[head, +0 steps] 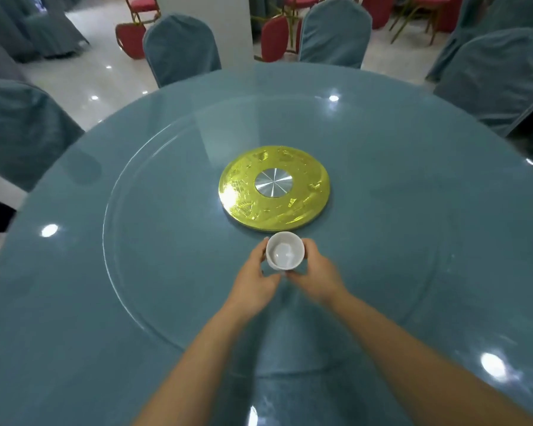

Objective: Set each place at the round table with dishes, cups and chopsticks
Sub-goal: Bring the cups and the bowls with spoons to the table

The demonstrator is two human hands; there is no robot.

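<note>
Holding a small white ceramic cup [285, 253] between both hands, I have it over the near half of the round table with the blue-grey glass top [74, 333], just short of the gold disc with a silver hub [274, 189] at the centre. My left hand [254, 279] curls around the cup's left side, fingertips on the wall; my right hand [316, 276] wraps the right side the same way. I cannot tell whether its base touches the glass. The cup sits upright, mouth facing up, and holds only a pale glare at the bottom. It lies inside the ring of the clear glass turntable [111, 241], whose edge sweeps wide on either side. Bare glass spreads left, right and toward me. 5 blue-covered chairs [182, 47] stand around the far rim, with red chairs [133, 38] beyond.
</note>
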